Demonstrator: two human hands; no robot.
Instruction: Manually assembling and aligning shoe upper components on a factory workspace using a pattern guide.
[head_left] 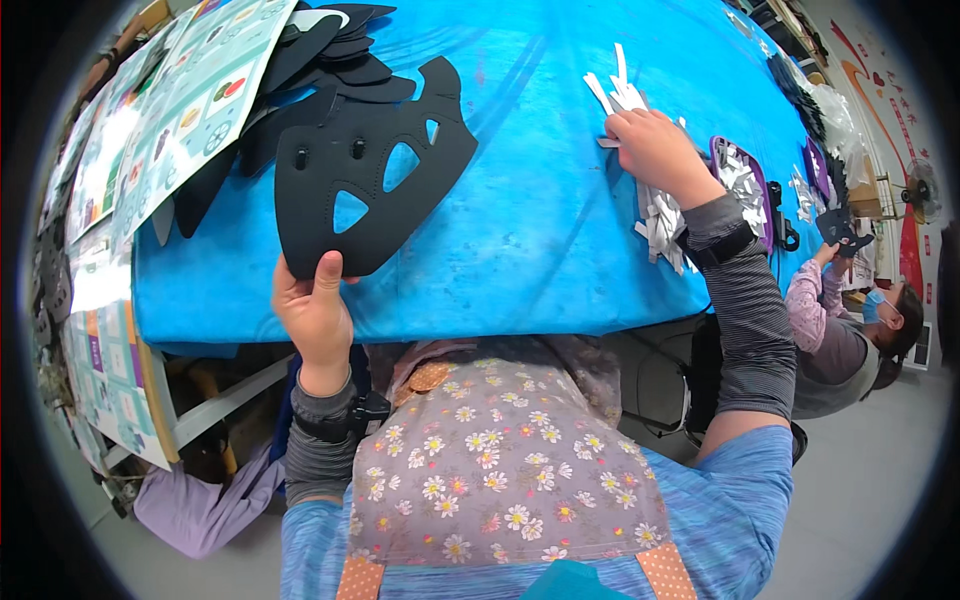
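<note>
Over the near left of the blue-covered table [540, 215], my left hand [314, 315] pinches a black cut-out panel [390, 217]; farther, right of the table's middle, my right hand [655, 148] touches white strips [628, 97], its closure I cannot tell; black pieces [360, 70] overlap at the table's far left.

the cut-out panel [385, 215] is black, like the stacked pieces [362, 70]; the counter [530, 220] is bright blue, the loose strips [660, 225] white and grey, the tray [767, 200] purple-rimmed. the apron [515, 450] is greyish mauve with white, yellow-centred daisies, its straps [665, 572] orange with pale dots, the sleeve covers [755, 330] striped grey.
</note>
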